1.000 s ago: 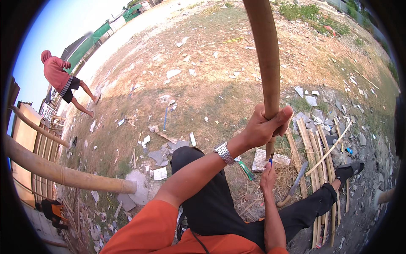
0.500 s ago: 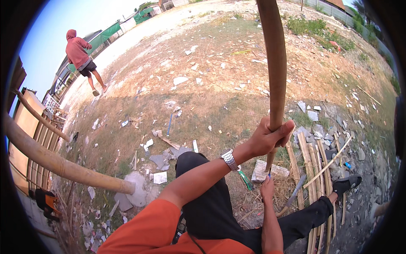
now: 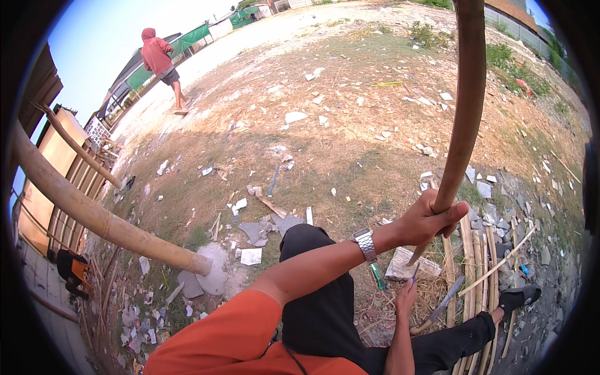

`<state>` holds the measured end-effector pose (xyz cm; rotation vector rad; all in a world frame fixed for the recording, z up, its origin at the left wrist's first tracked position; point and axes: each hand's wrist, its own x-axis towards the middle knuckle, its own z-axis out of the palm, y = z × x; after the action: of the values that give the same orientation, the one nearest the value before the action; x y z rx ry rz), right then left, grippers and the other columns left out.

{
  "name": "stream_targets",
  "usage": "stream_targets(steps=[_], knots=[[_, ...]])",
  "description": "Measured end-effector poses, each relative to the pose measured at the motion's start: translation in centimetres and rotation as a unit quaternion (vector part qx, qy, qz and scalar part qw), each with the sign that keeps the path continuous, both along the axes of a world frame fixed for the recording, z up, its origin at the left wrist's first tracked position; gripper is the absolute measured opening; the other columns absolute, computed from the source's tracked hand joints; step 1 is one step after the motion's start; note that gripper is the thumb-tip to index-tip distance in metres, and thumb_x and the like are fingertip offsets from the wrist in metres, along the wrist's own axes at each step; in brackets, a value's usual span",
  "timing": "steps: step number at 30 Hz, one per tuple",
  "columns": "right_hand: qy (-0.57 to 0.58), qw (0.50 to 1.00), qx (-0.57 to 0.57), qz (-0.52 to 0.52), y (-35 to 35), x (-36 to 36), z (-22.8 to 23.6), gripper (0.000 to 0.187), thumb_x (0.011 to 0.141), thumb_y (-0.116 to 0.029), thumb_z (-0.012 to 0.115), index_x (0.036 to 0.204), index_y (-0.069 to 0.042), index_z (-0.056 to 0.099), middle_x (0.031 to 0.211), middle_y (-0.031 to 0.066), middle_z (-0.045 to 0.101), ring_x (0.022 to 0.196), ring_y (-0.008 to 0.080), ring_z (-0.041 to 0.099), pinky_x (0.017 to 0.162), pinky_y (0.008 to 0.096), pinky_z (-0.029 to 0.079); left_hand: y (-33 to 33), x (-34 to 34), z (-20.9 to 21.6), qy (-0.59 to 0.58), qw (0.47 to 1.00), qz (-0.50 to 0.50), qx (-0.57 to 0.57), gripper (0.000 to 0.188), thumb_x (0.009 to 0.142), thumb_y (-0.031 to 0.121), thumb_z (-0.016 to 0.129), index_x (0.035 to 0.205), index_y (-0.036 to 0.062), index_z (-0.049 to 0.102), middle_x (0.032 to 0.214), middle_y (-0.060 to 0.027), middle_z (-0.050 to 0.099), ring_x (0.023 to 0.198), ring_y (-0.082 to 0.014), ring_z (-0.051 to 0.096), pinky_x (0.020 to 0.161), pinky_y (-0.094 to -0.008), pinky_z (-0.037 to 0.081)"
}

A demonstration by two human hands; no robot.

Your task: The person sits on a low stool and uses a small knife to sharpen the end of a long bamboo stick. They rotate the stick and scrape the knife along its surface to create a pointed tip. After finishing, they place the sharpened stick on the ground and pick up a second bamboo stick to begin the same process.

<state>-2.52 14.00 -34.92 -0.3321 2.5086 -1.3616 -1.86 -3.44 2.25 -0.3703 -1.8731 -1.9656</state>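
My left hand [image 3: 431,219], with a metal-banded watch on the wrist, is wrapped round a long brown bamboo pole [image 3: 465,112]. The pole leans, and its narrow lower end comes down over a pale block [image 3: 400,265]. Close to that end, my right hand [image 3: 406,300] grips a thin blue-purple pen-like tool [image 3: 416,272]; whether it touches the pole I cannot tell. A long knife [image 3: 451,297] with a curved wooden handle lies just right of my right hand. Beside the block is a green-handled tool [image 3: 377,277].
Several split bamboo strips [image 3: 480,269] lie along my outstretched leg. A thick bamboo post [image 3: 112,225] stands at the left in a concrete footing. Behind it is an orange and black tool [image 3: 78,275]. Broken tiles [image 3: 251,256] litter the ground. A person in a red hoodie [image 3: 157,53] is far left.
The view has shifted, so most things sit further right and lower. The pole tilts more, its top to the right. The person in the hoodie has stepped along. Both hands keep their grip.
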Motion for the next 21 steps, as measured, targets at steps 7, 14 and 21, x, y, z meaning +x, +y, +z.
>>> stream_targets(steps=[7,14,21], knots=[[0.039,0.998,-0.043,-0.009,-1.8,-0.9,2.7,0.047,0.1,-0.036,0.031,0.085,0.003,0.054,0.068,0.018,0.053,0.064,0.0336,0.051,0.063,0.0437,0.038,0.0,0.0,0.1,0.0,1.0,-0.007,0.016,0.048,0.098,0.034,0.047,0.058,0.0071,0.047,0.051,0.0017,0.046,0.043,-0.0042,0.036,0.04,-0.0232,0.028],[-0.002,0.999,-0.044,0.017,-2.7,0.1,6.1,0.048,0.1,-0.036,0.031,0.084,0.003,0.055,0.066,0.0177,0.052,0.064,0.0337,0.052,0.063,0.0434,0.039,-1.3,1.0,-1.2,-0.002,0.997,0.075,0.032,0.055,0.096,0.041,0.049,0.052,0.0068,0.049,0.047,0.002,0.046,0.042,-0.0042,0.038,0.04,-0.0234,0.029],[-0.008,0.995,0.093,0.039,-0.6,-2.0,3.4,0.053,0.099,-0.039,0.028,0.094,0.004,0.059,0.087,0.0293,0.06,0.087,0.0466,0.056,0.076,0.0521,0.04,-0.3,0.5,-1.3,0.012,1.0,-0.001,0.011,0.045,0.099,0.032,0.046,0.061,0.0069,0.047,0.052,-0.0003,0.046,0.048,-0.0089,0.039,0.047,-0.0268,0.032]])
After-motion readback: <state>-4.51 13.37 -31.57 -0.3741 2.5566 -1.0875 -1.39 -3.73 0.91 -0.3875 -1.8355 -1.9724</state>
